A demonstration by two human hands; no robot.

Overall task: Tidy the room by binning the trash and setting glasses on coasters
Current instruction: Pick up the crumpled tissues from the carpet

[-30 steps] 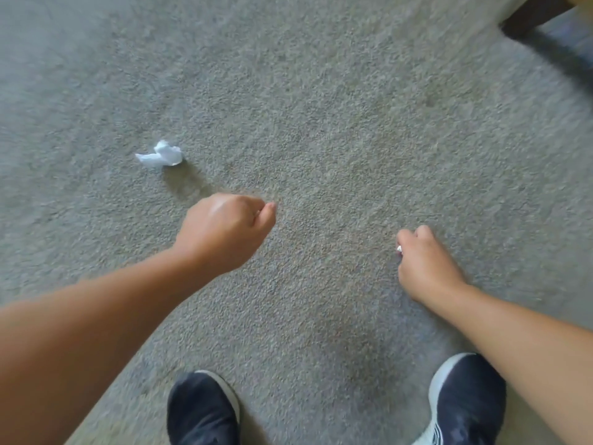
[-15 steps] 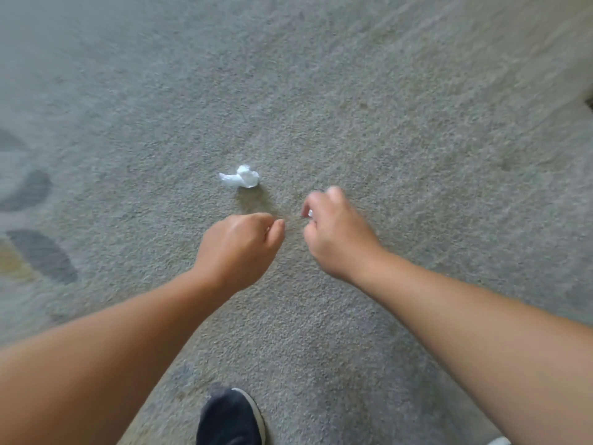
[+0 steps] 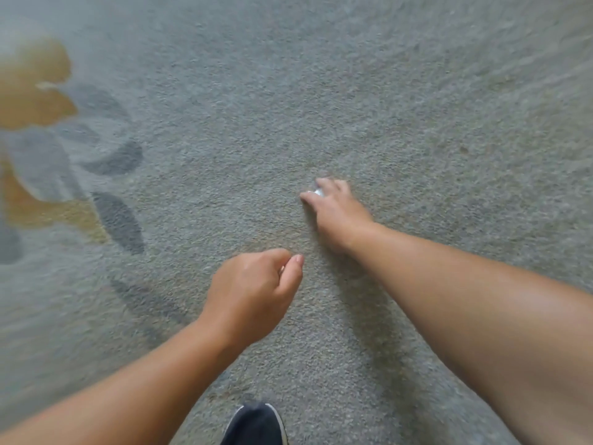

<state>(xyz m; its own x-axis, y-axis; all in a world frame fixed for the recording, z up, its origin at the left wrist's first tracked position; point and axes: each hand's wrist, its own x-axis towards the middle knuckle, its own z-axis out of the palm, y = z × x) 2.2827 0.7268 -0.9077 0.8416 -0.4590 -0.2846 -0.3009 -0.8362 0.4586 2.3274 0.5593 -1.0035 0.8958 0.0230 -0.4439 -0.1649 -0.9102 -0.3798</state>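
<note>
White paper scrap (image 3: 318,192) pinched in right hand (image 3: 338,213) fingers (image 3: 327,183) on carpet (image 3: 401,107), left hand (image 3: 253,293) curled, contents unseen

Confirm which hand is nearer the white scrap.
Right. The right hand reaches forward, its fingers around the white scrap. The left hand sits curled nearer the body, to the scrap's left, clear of it.
</note>
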